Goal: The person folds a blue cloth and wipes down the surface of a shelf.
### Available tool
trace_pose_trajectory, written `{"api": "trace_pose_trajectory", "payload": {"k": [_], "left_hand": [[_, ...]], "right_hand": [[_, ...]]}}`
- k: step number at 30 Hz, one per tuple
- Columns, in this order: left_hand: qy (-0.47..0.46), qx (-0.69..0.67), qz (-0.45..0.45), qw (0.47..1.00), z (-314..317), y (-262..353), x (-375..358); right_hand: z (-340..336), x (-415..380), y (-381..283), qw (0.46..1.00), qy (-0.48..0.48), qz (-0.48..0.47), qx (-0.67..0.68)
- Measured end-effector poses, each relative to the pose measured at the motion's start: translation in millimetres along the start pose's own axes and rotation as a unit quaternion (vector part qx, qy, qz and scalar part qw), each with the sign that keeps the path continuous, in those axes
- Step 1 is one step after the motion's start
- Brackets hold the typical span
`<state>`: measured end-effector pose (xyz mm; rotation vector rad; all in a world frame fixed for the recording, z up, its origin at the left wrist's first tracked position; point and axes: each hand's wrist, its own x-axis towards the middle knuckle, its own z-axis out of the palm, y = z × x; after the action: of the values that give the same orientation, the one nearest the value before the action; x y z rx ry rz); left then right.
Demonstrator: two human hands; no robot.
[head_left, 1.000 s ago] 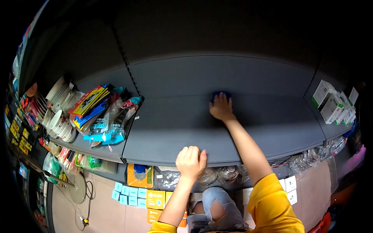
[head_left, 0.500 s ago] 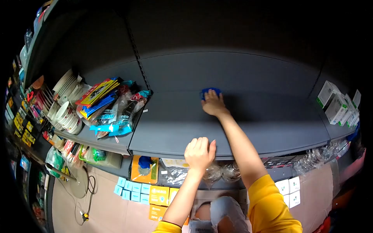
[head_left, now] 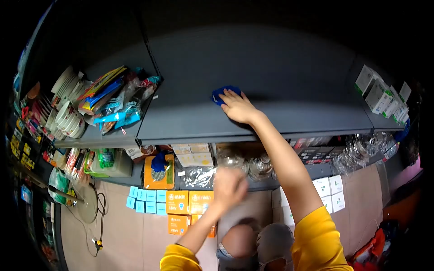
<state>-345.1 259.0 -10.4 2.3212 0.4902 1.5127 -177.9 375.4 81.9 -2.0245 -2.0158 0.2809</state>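
Note:
My right hand (head_left: 237, 107) presses a blue cloth (head_left: 219, 95) against the dark grey shelf (head_left: 181, 118), holding it under its fingers. The cloth lies bunched and sticks out past the fingertips on the left. In front of the shelf's front edge, my left hand (head_left: 229, 186) is smeared by motion, so its fingers cannot be made out. It is near the clear plastic-wrapped goods (head_left: 233, 159) on the level below and touches nothing that I can see.
Packaged goods (head_left: 120, 106) and stacked bowls (head_left: 70, 119) crowd the shelf's left side. White boxes (head_left: 379, 97) stand at its right end. On the floor are light-blue boxes (head_left: 150, 195), orange boxes (head_left: 178, 202), white boxes (head_left: 329, 192) and a black cable (head_left: 100, 221).
My right hand and the blue cloth have moved left along the shelf. My left hand has dropped from the shelf's front edge. The whole view has shifted, with the shelf higher in it.

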Motion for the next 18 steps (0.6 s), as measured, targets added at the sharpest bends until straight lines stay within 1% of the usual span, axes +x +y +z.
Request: {"api": "trace_pose_trajectory", "payload": {"k": [1, 2, 3, 4, 5, 6, 7, 8, 10, 11, 12, 13, 14, 15, 16, 17, 18], "left_hand": [[-0.132, -0.018, -0.011, 0.991, -3.6, 10.4, -42.9], [-0.269, -0.178, -0.212, 0.922, -1.6, 20.9, -92.5], [-0.408, -0.224, -0.328, 0.822, 0.4, 13.6, -131.3], [-0.524, -0.263, -0.431, 0.686, 2.6, 9.2, -164.9], [-0.524, -0.268, -0.435, 0.681, 5.4, 6.8, -196.0], [-0.421, -0.357, -0.581, 0.598, 4.1, 8.6, -227.8], [-0.301, -0.426, -0.700, 0.488, -3.1, 16.0, -257.2], [-0.300, -0.414, -0.684, 0.520, -20.9, 30.7, -294.5], [-0.297, -0.403, -0.670, 0.548, -50.3, 36.2, -319.9], [-0.429, -0.293, -0.649, 0.556, -59.3, 27.6, -326.4], [-0.548, -0.176, -0.609, 0.545, -67.7, 21.1, -330.2], [-0.652, -0.053, -0.551, 0.518, -73.6, 14.6, -333.8], [-0.736, 0.072, -0.476, 0.476, -76.0, 9.5, -333.8], [-0.626, 0.005, -0.558, 0.545, -61.2, -3.5, -329.3], [-0.358, -0.253, -0.603, 0.667, -46.6, -4.9, -334.9], [-0.316, -0.360, -0.658, 0.581, -32.9, 4.6, -299.0], [-0.267, -0.458, -0.699, 0.481, -24.4, 12.9, -253.6]], "right_hand": [[1.0, -3.9, -0.6, 1.000, 0.009, 0.000, -0.007], [1.3, -5.9, -1.9, 1.000, 0.020, 0.003, -0.012], [1.7, -7.0, -3.2, 0.999, 0.033, 0.003, -0.014], [3.7, -6.3, -3.2, 0.999, 0.045, 0.002, -0.031], [3.9, -5.6, -4.4, 0.998, 0.055, 0.006, -0.031], [6.5, -7.5, -5.6, 0.997, 0.063, 0.014, -0.029], [8.6, -9.1, -6.8, 0.998, 0.058, 0.021, -0.028], [7.3, -8.8, -7.9, 0.997, 0.062, 0.027, -0.031], [6.0, -8.5, -8.9, 0.997, 0.063, 0.032, -0.033], [5.1, -7.4, -9.5, 0.997, 0.056, 0.040, -0.037], [5.6, -7.2, -10.5, 0.997, 0.048, 0.047, -0.040], [6.2, -7.4, -11.6, 0.996, 0.056, 0.049, -0.042], [7.7, -6.6, -10.8, 0.997, 0.054, 0.048, -0.041], [8.5, -6.2, -10.1, 0.996, 0.055, 0.051, -0.044], [8.1, -5.8, -10.4, 0.996, 0.059, 0.052, -0.049], [6.3, -7.0, -12.4, 0.996, 0.054, 0.055, -0.048], [7.3, -7.3, -12.9, 0.996, 0.055, 0.055, -0.046]]}}
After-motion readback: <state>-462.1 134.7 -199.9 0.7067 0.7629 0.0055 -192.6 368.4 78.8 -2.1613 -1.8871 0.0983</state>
